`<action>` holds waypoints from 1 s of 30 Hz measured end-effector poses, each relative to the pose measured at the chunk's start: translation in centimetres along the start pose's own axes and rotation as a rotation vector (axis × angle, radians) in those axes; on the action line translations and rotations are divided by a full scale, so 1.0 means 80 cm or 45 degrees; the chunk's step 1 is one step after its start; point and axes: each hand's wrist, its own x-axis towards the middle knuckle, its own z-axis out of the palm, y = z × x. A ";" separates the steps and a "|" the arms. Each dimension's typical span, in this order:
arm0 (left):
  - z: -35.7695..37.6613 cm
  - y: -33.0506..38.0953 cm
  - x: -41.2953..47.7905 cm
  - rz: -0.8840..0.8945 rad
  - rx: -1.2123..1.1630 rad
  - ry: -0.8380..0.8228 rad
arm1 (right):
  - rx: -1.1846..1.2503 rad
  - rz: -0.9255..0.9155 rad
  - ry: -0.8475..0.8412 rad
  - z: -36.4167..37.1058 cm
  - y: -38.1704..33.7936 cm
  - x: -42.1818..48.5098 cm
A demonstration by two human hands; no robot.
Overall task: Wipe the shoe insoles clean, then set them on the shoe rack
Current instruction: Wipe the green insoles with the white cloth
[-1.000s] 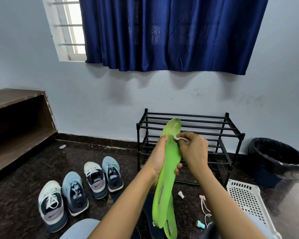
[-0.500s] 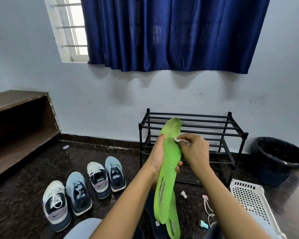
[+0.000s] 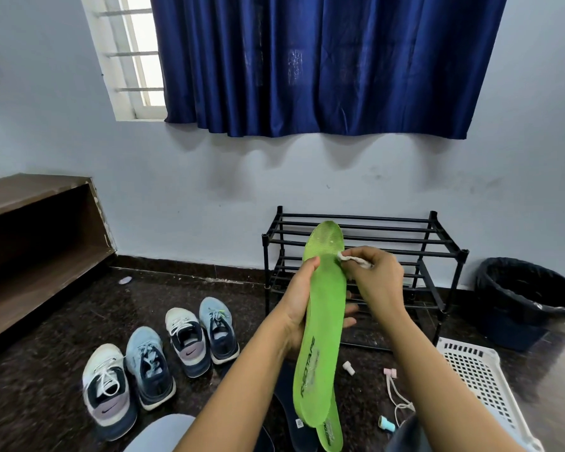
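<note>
My left hand [image 3: 299,301] grips a bright green insole [image 3: 322,321] at its middle and holds it upright, toe end up, in front of the black shoe rack [image 3: 437,252]. My right hand [image 3: 377,282] pinches a small white wipe [image 3: 353,258] against the insole's right edge near the toe. A second green insole [image 3: 331,430] lies on the floor below, partly hidden by the held one. A dark insole [image 3: 291,415] lies next to it.
Two pairs of sneakers [image 3: 154,360] stand on the dark floor at left. A white perforated basket [image 3: 480,383] and a black bin [image 3: 529,298] are at right. Small caps and a cord [image 3: 395,393] lie near my right forearm. A wooden shelf [image 3: 30,243] runs along the left wall.
My right hand with the wipe has shifted slightly along the insole's upper right edge. The left hand keeps the same hold.
</note>
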 end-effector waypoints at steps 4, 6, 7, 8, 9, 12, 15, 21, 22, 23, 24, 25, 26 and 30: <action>-0.006 0.013 0.005 0.039 0.004 0.008 | -0.045 -0.069 -0.025 0.002 -0.004 -0.004; -0.013 0.025 0.009 0.080 -0.064 -0.034 | -0.064 -0.087 -0.027 0.003 -0.006 -0.007; -0.016 0.029 0.010 0.096 -0.099 -0.056 | -0.067 -0.097 -0.036 0.004 -0.008 -0.009; -0.019 0.033 0.011 0.106 -0.129 -0.066 | -0.076 -0.107 -0.047 0.006 -0.011 -0.013; -0.022 0.036 0.012 0.110 -0.148 -0.067 | -0.080 -0.122 -0.061 0.007 -0.015 -0.017; -0.027 0.042 0.009 0.081 -0.152 -0.123 | 0.008 -0.127 -0.126 0.004 -0.024 -0.029; -0.033 0.047 0.009 0.058 -0.181 -0.177 | 0.001 -0.185 -0.133 0.003 -0.027 -0.030; -0.025 0.044 0.010 0.136 -0.153 -0.149 | -0.115 -0.317 -0.099 0.004 -0.027 -0.030; -0.021 0.040 0.012 0.164 -0.157 -0.140 | -0.150 -0.350 -0.052 0.006 -0.024 -0.028; -0.016 0.036 0.014 0.179 -0.148 -0.144 | -0.208 -0.378 -0.004 0.008 -0.021 -0.026; -0.010 0.031 0.015 0.190 -0.126 -0.157 | -0.261 -0.394 0.044 0.010 -0.020 -0.023; -0.004 0.026 0.015 0.200 -0.109 -0.165 | -0.297 -0.389 0.095 0.012 -0.019 -0.020; 0.001 0.021 0.017 0.198 -0.111 -0.170 | -0.307 -0.360 0.143 0.013 -0.021 -0.016; 0.009 0.012 0.023 0.193 -0.123 -0.163 | -0.319 -0.277 0.224 0.012 -0.023 -0.009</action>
